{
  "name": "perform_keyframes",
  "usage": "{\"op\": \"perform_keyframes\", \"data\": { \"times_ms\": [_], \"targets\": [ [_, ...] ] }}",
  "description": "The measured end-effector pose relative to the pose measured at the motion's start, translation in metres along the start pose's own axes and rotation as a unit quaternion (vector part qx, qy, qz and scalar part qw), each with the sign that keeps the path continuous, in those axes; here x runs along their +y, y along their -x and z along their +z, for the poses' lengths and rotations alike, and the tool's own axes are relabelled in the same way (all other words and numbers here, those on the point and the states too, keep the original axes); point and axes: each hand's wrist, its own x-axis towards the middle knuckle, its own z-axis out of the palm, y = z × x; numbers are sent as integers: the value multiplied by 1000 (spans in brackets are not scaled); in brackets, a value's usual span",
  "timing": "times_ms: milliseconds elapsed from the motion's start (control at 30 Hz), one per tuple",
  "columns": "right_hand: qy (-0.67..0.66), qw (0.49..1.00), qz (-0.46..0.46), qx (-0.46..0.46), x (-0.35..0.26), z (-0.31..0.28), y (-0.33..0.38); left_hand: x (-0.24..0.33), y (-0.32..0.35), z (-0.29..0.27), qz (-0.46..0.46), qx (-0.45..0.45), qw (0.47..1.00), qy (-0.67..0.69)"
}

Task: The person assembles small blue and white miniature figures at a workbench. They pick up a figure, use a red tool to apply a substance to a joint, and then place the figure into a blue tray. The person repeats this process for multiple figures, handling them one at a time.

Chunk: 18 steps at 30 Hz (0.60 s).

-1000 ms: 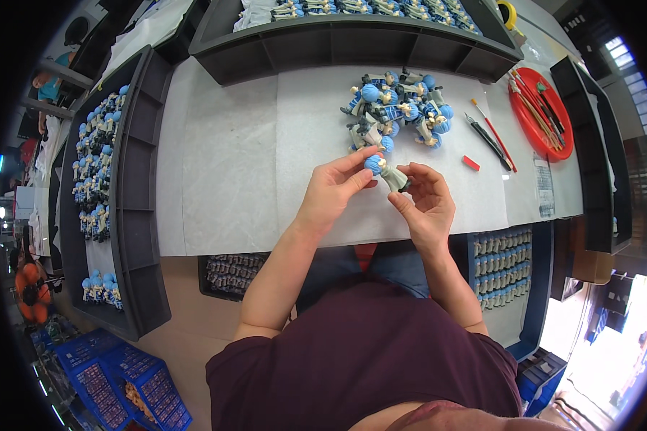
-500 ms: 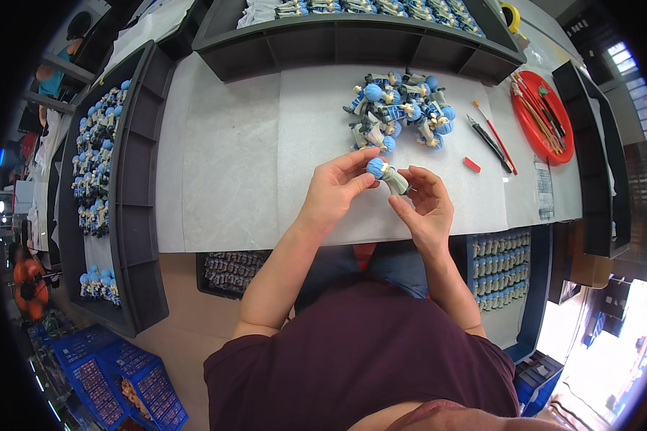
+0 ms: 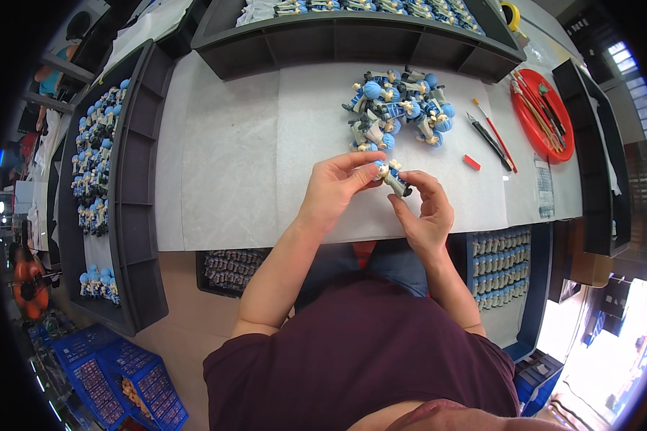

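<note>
— So, what have my hands got?
— Both pinch one small figurine (image 3: 392,177): left hand (image 3: 336,188) clamped at its head end, right hand (image 3: 428,208) under its legs, above the white mat (image 3: 230,165).
— And containers?
— Just beyond, a loose figurine pile (image 3: 397,108); left tray (image 3: 126,187) holds rows of figurines, red dish (image 3: 564,126) holds brushes.

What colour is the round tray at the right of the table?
Red. The tray holds brushes and thin tools; the head view shows it plainly.

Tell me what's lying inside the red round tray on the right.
The red tray holds a bundle of thin sticks, likely brushes or small tools, lying roughly lengthwise. They overlap, so their number and whatever lies under them cannot be told.
</note>
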Motion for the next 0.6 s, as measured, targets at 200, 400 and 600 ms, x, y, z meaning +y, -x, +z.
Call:
{"op": "perform_keyframes", "data": {
  "times_ms": [200,400,600],
  "targets": [
    [-234,949,212,21,-20,0,-5,0,-1,-6,-3,-35,997,66],
    [-255,942,218,21,-12,-1,-2,0,-1,3,-8,-14,995,98],
    [-238,949,203,28,-11,0,-1,-1,-2,2,-11,-22,995,94]
  ]
}}
